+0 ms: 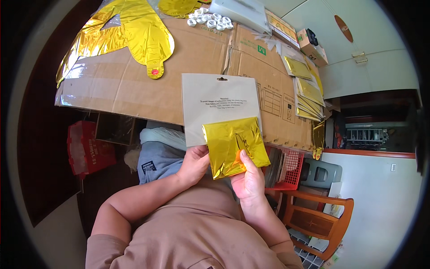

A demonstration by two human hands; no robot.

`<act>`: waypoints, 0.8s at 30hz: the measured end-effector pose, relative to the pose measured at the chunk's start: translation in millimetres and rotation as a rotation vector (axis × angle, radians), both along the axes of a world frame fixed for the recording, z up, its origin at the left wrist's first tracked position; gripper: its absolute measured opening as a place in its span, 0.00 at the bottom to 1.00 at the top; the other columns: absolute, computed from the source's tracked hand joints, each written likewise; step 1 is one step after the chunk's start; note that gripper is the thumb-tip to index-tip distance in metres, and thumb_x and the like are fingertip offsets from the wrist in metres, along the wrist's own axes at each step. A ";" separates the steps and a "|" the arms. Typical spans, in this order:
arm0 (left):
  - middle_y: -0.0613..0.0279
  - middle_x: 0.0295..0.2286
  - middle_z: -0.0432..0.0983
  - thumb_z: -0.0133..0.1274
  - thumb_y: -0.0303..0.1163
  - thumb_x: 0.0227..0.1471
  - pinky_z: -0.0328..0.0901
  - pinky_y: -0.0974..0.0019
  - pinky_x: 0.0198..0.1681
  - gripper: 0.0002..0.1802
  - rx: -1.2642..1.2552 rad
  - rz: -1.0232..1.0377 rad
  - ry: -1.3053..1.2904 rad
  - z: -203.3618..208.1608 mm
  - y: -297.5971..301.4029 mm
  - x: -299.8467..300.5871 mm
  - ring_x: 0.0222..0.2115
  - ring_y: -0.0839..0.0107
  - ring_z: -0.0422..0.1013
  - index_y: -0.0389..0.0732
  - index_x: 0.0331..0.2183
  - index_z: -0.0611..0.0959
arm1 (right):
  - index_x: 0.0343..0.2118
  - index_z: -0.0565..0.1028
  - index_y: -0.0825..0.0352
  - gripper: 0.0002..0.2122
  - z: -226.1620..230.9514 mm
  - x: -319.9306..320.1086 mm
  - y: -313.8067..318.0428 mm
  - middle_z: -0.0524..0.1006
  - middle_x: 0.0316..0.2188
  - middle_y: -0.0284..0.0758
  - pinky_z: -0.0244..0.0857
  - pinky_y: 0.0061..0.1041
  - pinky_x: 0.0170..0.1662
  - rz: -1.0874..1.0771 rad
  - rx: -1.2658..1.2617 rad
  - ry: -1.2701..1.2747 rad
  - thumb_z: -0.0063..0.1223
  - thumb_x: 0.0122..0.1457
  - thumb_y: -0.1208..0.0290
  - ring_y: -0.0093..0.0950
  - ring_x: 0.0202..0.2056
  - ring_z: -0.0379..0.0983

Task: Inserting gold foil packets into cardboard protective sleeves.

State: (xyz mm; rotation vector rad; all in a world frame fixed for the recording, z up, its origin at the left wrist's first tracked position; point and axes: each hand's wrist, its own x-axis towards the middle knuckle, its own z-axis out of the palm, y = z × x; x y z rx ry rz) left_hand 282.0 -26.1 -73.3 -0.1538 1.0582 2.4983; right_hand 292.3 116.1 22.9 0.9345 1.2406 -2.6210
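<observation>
Spreading over brown cardboard (188,49) in the upper left of the frame, a gold foil balloon (134,33) is cut off by the top edge. Below it, a red bag (85,150) sits half lost in shadow. Left of centre, the left hand (195,166) is at the bottom edge of a pale card (219,96); its fingertips vanish behind card and foil, so I cannot tell whether they grasp or merely touch. Folded gold foil (235,145) lies at the centre of the frame, covering the card's lower part. The right hand (248,179) grasps that foil's lower right, thumb pressed on the front, other fingers mostly hidden behind. Farther right, a red basket (292,168) is partly hidden under the cardboard's edge, gold packets (309,92) overlap one another, and a wooden chair (312,219) stands at lower right.
</observation>
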 end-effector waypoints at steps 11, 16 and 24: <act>0.53 0.43 0.81 0.57 0.25 0.59 0.74 0.66 0.44 0.15 -0.006 0.014 -0.047 -1.1 5.5 -5.4 0.41 0.71 0.78 0.28 0.46 0.81 | 0.60 0.68 0.62 0.20 2.5 -5.7 0.0 0.75 0.55 0.33 0.67 0.39 0.59 0.018 -0.030 -0.013 0.54 0.65 0.75 0.30 0.55 0.72; 0.55 0.41 0.82 0.57 0.21 0.57 0.74 0.67 0.44 0.12 -0.085 0.030 -0.055 7.3 11.8 -11.0 0.40 0.73 0.78 0.29 0.44 0.84 | 0.59 0.68 0.62 0.20 -10.7 -5.2 1.9 0.75 0.54 0.32 0.67 0.38 0.58 0.028 -0.027 -0.019 0.55 0.65 0.74 0.30 0.54 0.72; 0.58 0.40 0.83 0.55 0.19 0.58 0.73 0.69 0.45 0.10 -0.090 0.025 0.044 2.8 13.0 -7.3 0.39 0.75 0.78 0.31 0.43 0.85 | 0.59 0.68 0.62 0.20 -18.3 -16.9 -1.6 0.75 0.53 0.32 0.69 0.39 0.56 -0.009 0.048 0.000 0.56 0.64 0.72 0.30 0.53 0.73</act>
